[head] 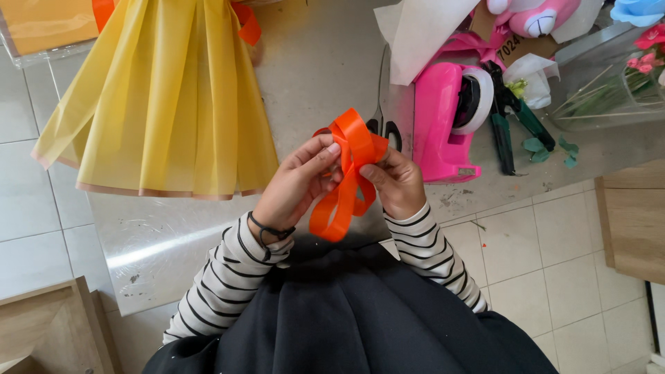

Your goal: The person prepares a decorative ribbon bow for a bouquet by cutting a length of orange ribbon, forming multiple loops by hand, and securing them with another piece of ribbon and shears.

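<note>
Both my hands hold an orange ribbon [350, 173] folded into loops above the metal table [318, 62]. My left hand [299, 181] pinches the loops from the left with thumb and fingers. From the right, my right hand [396, 181] grips the same bundle. One long loop hangs down toward my lap. Both sleeves are white with black stripes, and a dark band sits on my left wrist.
Pleated yellow wrapping paper [163, 104] tied with orange ribbon lies at the left. Scissors [385, 104] lie just beyond my hands. A pink tape dispenser [450, 118], green pliers [506, 128], white paper [422, 31] and flower stems [609, 90] crowd the right. Wooden furniture [634, 221] stands right.
</note>
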